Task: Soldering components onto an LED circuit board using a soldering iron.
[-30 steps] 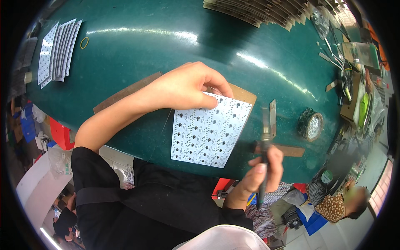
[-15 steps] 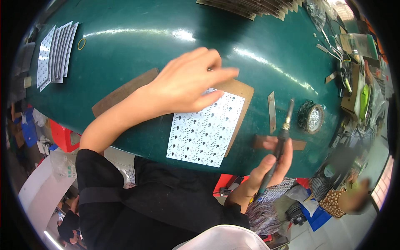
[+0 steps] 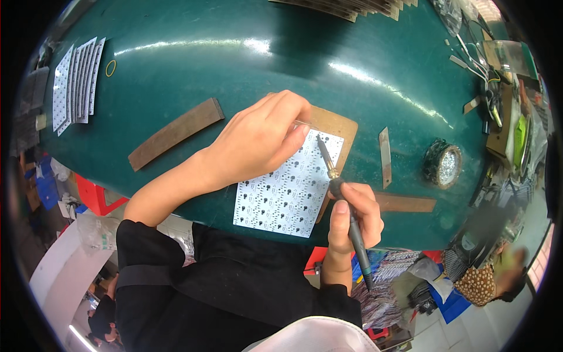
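A white circuit board panel [image 3: 275, 202] with rows of small black marks lies on a brown backing board [image 3: 332, 124]. My right hand [image 3: 359, 220] is closed around the dark handle of a soldering iron [image 3: 355, 234]. The iron's metal tip points up and left, over the panel's top right corner. My left hand [image 3: 264, 132] is above the panel's upper left part, fingers pinched together. A thin wire [image 3: 302, 123] shows at its fingertips, close to the iron's tip; most of it is hidden. The left hand covers the panel's upper left corner.
On the green table [image 3: 176, 76] lie a curved brown bar [image 3: 176, 132], a narrow metal strip [image 3: 385, 157], a flat brown strip [image 3: 407, 203] and a round tin [image 3: 444, 163]. White panels [image 3: 76, 85] stand at far left, beside a yellow rubber band [image 3: 111, 68]. More stacked panels [image 3: 352, 7] are at the back.
My right hand has brought the soldering iron left and up over the panel. The left hand has lowered slightly, its fingers drawn from spread into a pinch.
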### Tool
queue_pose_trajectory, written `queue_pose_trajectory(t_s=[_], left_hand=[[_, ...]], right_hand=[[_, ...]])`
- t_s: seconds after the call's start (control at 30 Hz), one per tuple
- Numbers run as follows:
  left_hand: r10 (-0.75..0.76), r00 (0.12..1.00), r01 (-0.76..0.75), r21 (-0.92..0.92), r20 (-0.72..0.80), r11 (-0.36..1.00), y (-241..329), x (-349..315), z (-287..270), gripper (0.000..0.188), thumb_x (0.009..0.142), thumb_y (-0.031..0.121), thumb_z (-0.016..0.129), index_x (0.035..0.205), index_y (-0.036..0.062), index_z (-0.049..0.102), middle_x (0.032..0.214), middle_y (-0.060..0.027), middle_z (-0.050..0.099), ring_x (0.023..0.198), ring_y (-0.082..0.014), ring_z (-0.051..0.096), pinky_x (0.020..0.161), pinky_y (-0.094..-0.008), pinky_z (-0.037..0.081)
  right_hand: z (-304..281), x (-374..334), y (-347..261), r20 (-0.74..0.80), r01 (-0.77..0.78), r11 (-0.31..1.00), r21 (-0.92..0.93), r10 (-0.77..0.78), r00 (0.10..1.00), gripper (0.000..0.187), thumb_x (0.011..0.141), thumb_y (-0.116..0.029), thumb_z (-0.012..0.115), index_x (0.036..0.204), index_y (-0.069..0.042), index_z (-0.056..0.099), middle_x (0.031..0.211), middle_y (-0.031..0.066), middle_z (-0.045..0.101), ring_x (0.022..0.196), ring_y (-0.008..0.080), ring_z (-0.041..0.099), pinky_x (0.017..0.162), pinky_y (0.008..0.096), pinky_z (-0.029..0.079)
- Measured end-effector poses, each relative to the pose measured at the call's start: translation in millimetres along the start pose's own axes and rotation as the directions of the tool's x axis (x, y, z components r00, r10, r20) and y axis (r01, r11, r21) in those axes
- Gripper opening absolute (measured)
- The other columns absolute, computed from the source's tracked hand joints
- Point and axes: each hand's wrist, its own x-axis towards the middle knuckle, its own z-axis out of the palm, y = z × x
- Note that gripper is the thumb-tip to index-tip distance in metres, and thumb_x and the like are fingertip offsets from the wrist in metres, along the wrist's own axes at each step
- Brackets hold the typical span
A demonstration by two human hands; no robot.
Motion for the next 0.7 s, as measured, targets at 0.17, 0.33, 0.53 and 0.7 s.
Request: queue_pose_trajectory(t_s=[0.17,0.33,0.53,0.7], left_hand=[[0.083,0.994,-0.091,0.122,0.065,0.988,-1.2,0.9,-2.1,0.011,0.083,0.002,0.065,0.091,0.0029,0.057,0.086,-0.0097,0.054,0.078,-0.0271,0.059,0.067,-0.0374,0.05],[0.097,0.993,-0.107,0.163,0.068,0.981,-1.4,1.0,-1.7,0.012,0.082,0.003,0.065,0.089,0.0036,0.055,0.088,-0.0101,0.054,0.083,-0.03,0.059,0.069,-0.0398,0.051],[0.121,0.992,-0.126,0.149,0.045,0.981,-3.2,2.6,0.0,0.011,0.081,0.002,0.066,0.09,0.004,0.06,0.084,-0.0092,0.055,0.075,-0.0275,0.058,0.064,-0.0368,0.049],[0.055,0.998,-0.055,0.031,-0.024,0.998,4.0,2.8,-9.7,0.01,0.084,0.0,0.066,0.091,0.0026,0.06,0.08,-0.0064,0.053,0.066,-0.018,0.056,0.06,-0.0298,0.046]], right_hand=[[1.7,3.1,1.0,0.022,0.032,0.999,-0.01,-0.032,0.999,0.019,0.083,-0.002,0.067,0.101,0.005,0.066,0.073,0.016,0.065,0.066,0.021,0.063,0.056,0.0273,0.049],[4.3,6.6,0.2,0.036,0.05,0.998,-0.031,-0.049,0.998,0.02,0.082,-0.002,0.068,0.1,0.006,0.066,0.071,0.0146,0.065,0.063,0.02,0.061,0.054,0.026,0.046],[3.1,5.2,-0.5,0.04,0.036,0.999,-0.039,-0.035,0.999,0.02,0.081,-0.002,0.068,0.1,0.005,0.067,0.074,0.0149,0.066,0.063,0.0192,0.061,0.053,0.0257,0.045],[-24.4,-4.0,2.5,-0.111,0.098,0.968,-0.231,-0.126,0.986,0.024,0.086,-0.005,0.064,0.107,0.006,0.065,0.09,0.019,0.067,0.074,0.0181,0.062,0.062,0.0273,0.049]])
